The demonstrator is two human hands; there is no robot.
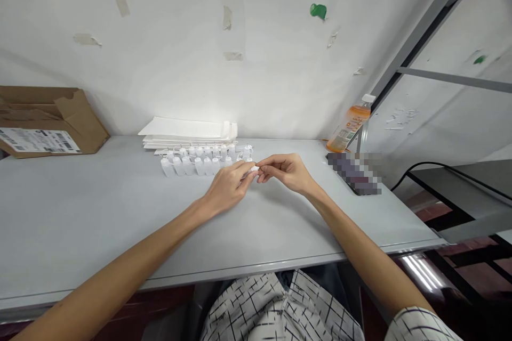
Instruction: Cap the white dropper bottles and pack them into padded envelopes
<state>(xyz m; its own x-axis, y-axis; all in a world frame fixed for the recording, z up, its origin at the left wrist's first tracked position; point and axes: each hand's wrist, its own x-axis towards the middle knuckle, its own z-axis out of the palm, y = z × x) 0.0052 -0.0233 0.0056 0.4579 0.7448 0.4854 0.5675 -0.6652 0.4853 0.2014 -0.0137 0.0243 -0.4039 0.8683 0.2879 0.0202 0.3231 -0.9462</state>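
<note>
A white wall (276,96) fills the back, and against it runs a long pale grey bench (80,224). At the bench's far left sits an open cardboard box (76,122) with a printed label on its front. A stack of white sheets (184,128) lies near the wall, left of the middle. On the right, a drink bottle (349,130) with an orange label leans over, and just in front of it lies a dark flat item (356,174), blurred into blocks. The left hand (230,184) reaches in with its thumb and forefinger drawn together, and the right hand (290,173) meets it in a narrow pinch. In front of the sheets, small white bottles (199,166) stand upright in rows, close together, with the left hand just beside their right end. Smallest is a small white piece (254,169), held between the fingertips of both hands, its shape mostly hidden
</note>
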